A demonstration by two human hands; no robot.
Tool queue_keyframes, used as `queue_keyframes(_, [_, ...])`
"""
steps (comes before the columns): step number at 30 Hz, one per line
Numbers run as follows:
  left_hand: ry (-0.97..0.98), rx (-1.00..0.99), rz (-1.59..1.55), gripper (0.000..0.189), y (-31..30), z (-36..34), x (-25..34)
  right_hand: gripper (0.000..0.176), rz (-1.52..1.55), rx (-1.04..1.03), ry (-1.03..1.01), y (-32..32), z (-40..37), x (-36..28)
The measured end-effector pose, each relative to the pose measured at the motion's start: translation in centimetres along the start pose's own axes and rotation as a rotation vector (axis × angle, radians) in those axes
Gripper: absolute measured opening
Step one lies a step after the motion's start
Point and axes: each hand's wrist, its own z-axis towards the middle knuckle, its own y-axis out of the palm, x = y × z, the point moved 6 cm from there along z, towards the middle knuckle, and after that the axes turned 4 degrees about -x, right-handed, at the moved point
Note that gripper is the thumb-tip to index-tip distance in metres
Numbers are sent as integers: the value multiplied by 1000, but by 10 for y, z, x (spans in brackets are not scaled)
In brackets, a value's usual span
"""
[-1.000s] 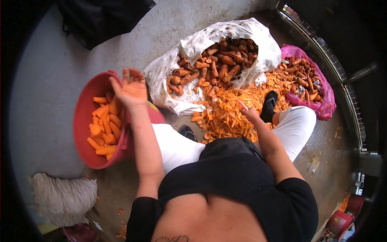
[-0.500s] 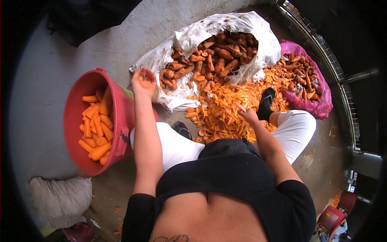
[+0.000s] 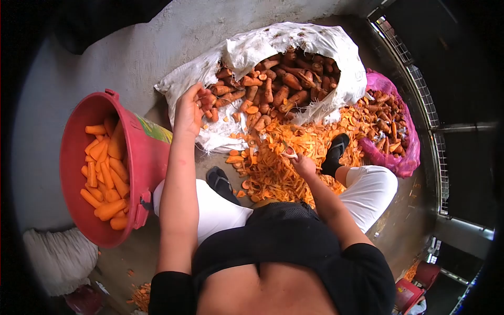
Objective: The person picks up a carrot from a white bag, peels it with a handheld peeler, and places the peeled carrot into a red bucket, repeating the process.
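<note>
My left hand reaches to the left edge of the open white sack, its fingers curved and apart beside an unpeeled carrot. Whether the fingertips touch that carrot is hard to make out. In my right hand is a small peeler, gripped above a heap of orange peelings on the floor between my feet. Many dirty, unpeeled carrots fill the sack and spill from its mouth.
On my left a tilted red bucket holds peeled carrots. A pink mesh bag of carrot ends and scraps lies to the right. A greyish sack rests behind the bucket, and a wall stands ahead.
My left hand has moved right relative to the sack, closer to the unpeeled carrots. My right hand, with the peeler, has shifted left and lower over the peelings. The whole view has turned slightly.
</note>
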Motion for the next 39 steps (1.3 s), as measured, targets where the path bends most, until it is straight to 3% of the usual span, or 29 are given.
queue_keyframes(6, [-10,-37,80,20,14,-3,-5,38,-146,-25,-14,2,18,-3])
queue_keyframes(9, [-28,-31,66,20,13,0,-7,34,-147,126,-119,6,18,3])
queue_keyframes(13, [-56,-17,61,19,9,4,-8,30,-182,148,-91,11,23,8])
queue_keyframes(14, [-61,-8,56,19,6,6,-9,30,-182,66,-40,15,25,10])
queue_keyframes(17, [-65,27,30,19,0,10,-10,30,-299,158,-77,12,28,-1])
queue_keyframes(18, [-59,47,13,19,-3,11,-11,35,-284,59,10,14,33,-1])
queue_keyframes(21, [-33,98,-35,19,-11,15,-11,38,-138,412,-76,-13,34,-27])
queue_keyframes(22, [-24,115,-51,19,-14,17,-12,39,-120,425,-127,-17,43,-33])
queue_keyframes(26, [-26,175,-60,19,-23,24,-14,30,32,141,-192,-11,99,-71])
queue_keyframes(27, [-30,167,-70,18,-25,25,-13,25,68,161,-230,-7,118,-82])
queue_keyframes(34, [-72,220,-46,18,-37,33,-15,36,-21,-129,-118,24,233,-146])
queue_keyframes(39, [-96,249,-35,17,-42,42,-18,38,-194,-279,-34,41,260,-163])
